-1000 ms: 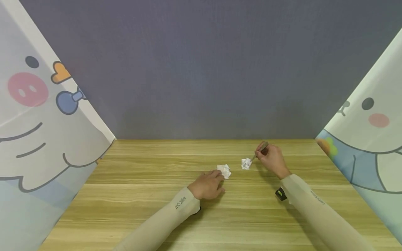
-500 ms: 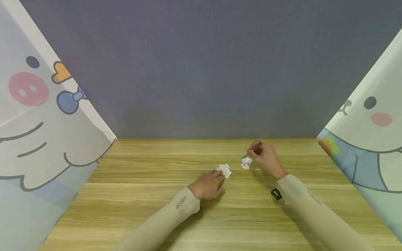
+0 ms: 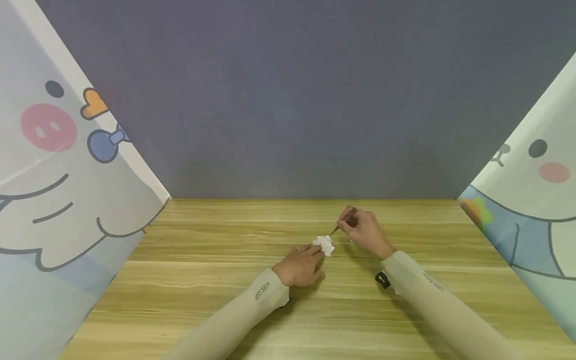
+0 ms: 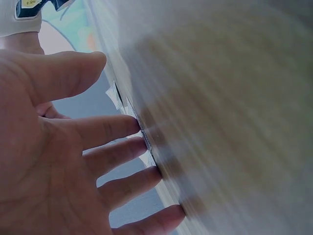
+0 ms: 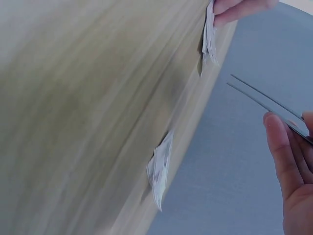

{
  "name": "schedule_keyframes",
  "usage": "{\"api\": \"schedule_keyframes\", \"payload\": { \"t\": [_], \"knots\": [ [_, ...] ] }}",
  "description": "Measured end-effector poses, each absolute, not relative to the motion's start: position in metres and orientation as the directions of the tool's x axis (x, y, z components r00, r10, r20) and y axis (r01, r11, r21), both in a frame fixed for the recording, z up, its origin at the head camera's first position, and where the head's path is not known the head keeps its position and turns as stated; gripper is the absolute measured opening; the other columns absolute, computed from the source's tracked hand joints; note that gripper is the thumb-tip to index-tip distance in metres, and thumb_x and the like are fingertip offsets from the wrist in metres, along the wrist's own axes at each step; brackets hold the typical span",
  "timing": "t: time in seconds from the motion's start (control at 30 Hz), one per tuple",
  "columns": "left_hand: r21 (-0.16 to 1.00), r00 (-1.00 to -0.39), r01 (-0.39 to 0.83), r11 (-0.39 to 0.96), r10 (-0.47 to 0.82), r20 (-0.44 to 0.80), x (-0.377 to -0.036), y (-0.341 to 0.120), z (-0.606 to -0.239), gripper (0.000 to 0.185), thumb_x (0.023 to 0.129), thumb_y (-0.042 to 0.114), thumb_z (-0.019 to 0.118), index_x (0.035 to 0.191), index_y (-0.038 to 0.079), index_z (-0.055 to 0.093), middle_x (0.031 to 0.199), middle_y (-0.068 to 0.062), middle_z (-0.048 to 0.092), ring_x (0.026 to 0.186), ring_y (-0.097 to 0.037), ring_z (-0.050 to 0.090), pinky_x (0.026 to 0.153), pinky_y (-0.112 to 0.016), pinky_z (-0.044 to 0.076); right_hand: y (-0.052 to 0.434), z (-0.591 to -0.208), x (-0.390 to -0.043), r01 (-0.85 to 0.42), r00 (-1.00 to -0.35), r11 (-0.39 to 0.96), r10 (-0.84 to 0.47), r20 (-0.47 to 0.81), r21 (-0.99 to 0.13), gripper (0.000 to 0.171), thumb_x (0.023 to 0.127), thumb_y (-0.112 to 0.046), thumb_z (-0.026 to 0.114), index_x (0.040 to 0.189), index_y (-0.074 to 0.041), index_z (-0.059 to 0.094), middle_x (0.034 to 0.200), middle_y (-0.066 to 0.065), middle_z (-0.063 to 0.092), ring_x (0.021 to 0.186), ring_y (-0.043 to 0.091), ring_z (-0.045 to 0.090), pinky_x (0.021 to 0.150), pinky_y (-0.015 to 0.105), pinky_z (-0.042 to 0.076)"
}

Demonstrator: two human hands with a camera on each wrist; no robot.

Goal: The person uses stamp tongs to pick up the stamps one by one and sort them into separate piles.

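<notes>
Head view: tweezers point(image 3: 349, 215), pinched by right hand point(image 3: 366, 235), tips apart, got swung left. Paper scraps point(image 3: 326, 243) touched by left hand point(image 3: 298, 266) are now put in reach.

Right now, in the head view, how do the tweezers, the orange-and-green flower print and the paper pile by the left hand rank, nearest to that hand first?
1. Paper pile: partly covered by the left hand.
2. Tweezers: to its right, held in the right hand.
3. Flower print: far right.
</notes>
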State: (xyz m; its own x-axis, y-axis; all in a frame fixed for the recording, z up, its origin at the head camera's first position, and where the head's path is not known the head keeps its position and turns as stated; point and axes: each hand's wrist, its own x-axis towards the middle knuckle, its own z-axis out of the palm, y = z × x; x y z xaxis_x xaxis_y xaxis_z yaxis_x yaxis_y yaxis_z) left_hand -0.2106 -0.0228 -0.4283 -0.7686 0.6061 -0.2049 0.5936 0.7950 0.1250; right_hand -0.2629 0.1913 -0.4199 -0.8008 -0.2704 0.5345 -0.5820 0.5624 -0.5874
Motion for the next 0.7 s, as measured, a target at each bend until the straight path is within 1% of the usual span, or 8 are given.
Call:
{"api": "schedule_keyframes", "payload": {
  "t": [0.3,0.53,0.7],
  "knots": [
    [0.126,-0.766,0.599,0.791,0.612,-0.196,-0.212,-0.023,-0.429,0.055,0.097,0.043,0.05,0.143,0.015,0.042,0.15,0.001,0.031,0.137,-0.023,0.027,0.105,-0.053,0.03,0.185,-0.426,-0.267,-0.58,-0.808,0.541,-0.291,0.512,-0.608,0.008,0.085,-0.005,0.071,0.083,-0.009,0.064,0.073,-0.004,0.064,0.064,0.009,0.063,0.057,0.026,0.053],
    [0.123,-0.768,0.597,0.793,0.609,-0.197,-0.212,-0.022,-0.43,0.056,0.096,0.044,0.05,0.143,0.015,0.042,0.15,0.001,0.031,0.137,-0.022,0.027,0.104,-0.053,0.031,0.18,-0.429,-0.268,-0.571,-0.816,0.533,-0.289,0.5,-0.625,0.01,0.086,-0.003,0.069,0.083,-0.011,0.064,0.073,0.002,0.066,0.066,0.01,0.064,0.06,0.028,0.054],
    [0.123,-0.77,0.594,0.795,0.606,-0.202,-0.212,-0.022,-0.43,0.056,0.096,0.044,0.05,0.144,0.016,0.042,0.151,0.001,0.03,0.138,-0.022,0.026,0.105,-0.053,0.029,0.179,-0.432,-0.268,-0.564,-0.822,0.527,-0.289,0.49,-0.636,0.01,0.086,-0.004,0.069,0.083,-0.012,0.064,0.073,0.001,0.066,0.066,0.008,0.063,0.06,0.027,0.054]
  ]
}}
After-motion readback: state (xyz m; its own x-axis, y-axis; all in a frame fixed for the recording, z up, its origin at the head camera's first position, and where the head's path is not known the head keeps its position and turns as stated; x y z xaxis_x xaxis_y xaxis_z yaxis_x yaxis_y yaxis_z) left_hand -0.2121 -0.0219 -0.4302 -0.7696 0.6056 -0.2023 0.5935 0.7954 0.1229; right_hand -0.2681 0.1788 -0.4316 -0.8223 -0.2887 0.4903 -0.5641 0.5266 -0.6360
